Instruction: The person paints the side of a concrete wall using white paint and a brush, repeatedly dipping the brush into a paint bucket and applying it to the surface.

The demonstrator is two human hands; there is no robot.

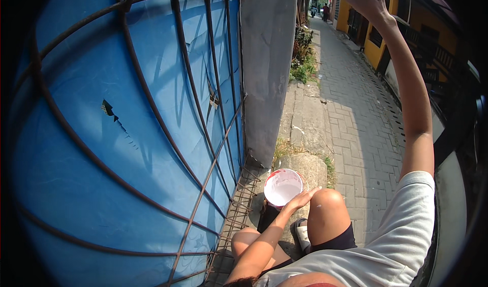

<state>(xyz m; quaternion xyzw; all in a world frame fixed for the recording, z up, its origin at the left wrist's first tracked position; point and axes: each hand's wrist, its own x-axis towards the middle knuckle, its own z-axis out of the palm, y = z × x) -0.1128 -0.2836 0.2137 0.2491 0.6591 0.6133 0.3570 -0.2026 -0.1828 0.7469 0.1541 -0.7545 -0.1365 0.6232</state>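
My right arm is stretched up along the right side, and my right hand is at the top edge near the grey pillar's upper end. Its fingers look closed, but the frame cuts them off, so what they hold cannot be made out. My left hand lies with fingers stretched out against my bent knee, holding nothing. Just beside it stands a round bucket with a red-marked rim and whitish paint inside. Ahead of the bucket rises a flat grey pillar.
On the left, a dark metal-bar fence stands before torn blue sheeting. Thin bars run along its foot. A paved lane stretches ahead, with plants by the wall and a yellow building at right. A distant person shows.
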